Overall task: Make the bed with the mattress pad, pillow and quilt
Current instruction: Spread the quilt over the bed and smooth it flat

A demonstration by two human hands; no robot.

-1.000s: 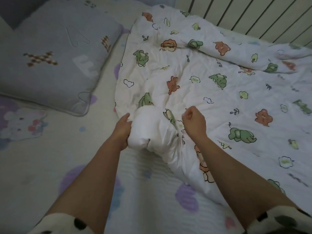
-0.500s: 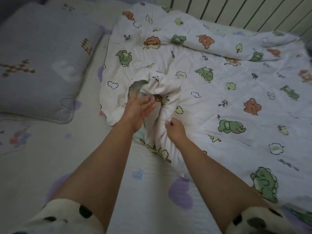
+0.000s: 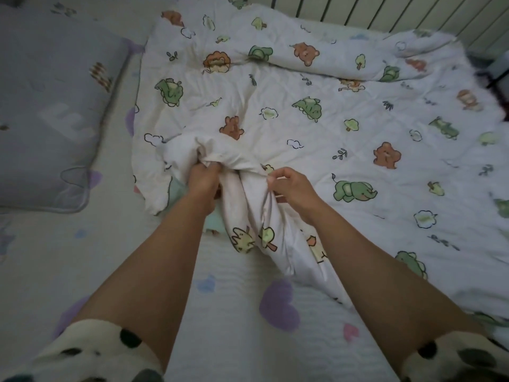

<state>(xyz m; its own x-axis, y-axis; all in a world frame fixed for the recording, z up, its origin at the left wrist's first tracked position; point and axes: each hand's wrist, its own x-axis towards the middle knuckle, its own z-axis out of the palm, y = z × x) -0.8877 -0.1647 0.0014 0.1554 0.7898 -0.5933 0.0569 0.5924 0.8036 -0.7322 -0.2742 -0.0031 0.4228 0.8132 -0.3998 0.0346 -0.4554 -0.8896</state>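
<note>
A white quilt (image 3: 316, 111) printed with cartoon animals lies crumpled over the right and far part of the bed. Its near left corner is bunched into a twisted fold. My left hand (image 3: 205, 179) grips that bunched fabric from below, fingers buried in it. My right hand (image 3: 289, 186) pinches the fold's right side. A grey pillow (image 3: 49, 106) lies flat at the far left. The pale mattress pad (image 3: 234, 326) with purple and blue hearts covers the bed under my arms.
A white slatted rail (image 3: 385, 12) runs along the bed's far side. A dark gap (image 3: 495, 70) shows at the far right edge. Bare mattress pad spreads across the near and left part of the bed.
The camera has moved closer. My left hand went from lying spread on the bunched corner to gripping it. My right hand shifted up and right along the fold.
</note>
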